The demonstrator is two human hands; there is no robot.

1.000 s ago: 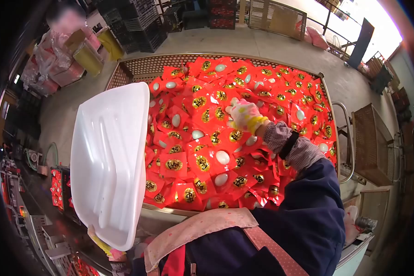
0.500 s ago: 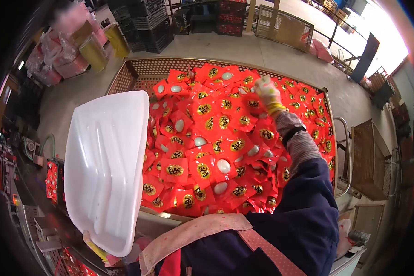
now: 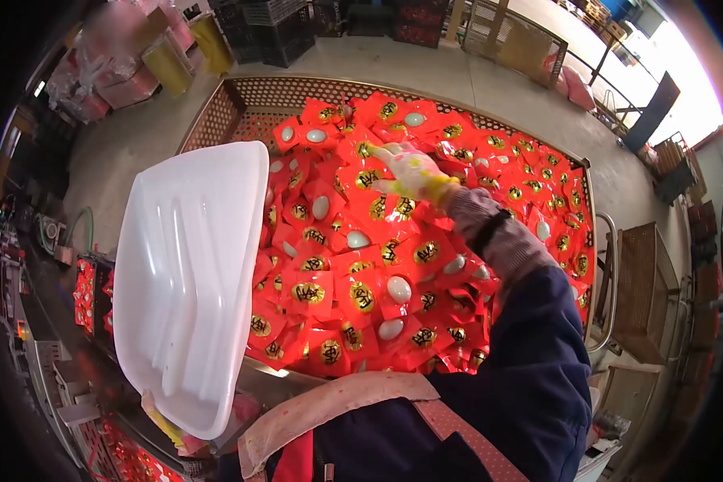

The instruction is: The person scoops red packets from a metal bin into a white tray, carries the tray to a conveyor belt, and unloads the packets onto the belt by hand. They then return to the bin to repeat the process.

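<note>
Warehouse floor surrounds a metal bin (image 3: 217, 120) heaped with red egg packets (image 3: 361, 293). Right hand (image 3: 410, 173), grip spread, rests flat on them; left hand (image 3: 162, 414), grip closed on a white scoop (image 3: 189, 281) raised alongside. Likely levelling the heap; scooping calls for lowering the blade.

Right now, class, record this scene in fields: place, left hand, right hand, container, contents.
Place: workshop floor, stacked crates
Left hand: gloved, grips the handle of a white scoop
Right hand: gloved, fingers spread over the packets
Container: perforated metal bin
Contents: heaped red packets with gold marks
</note>
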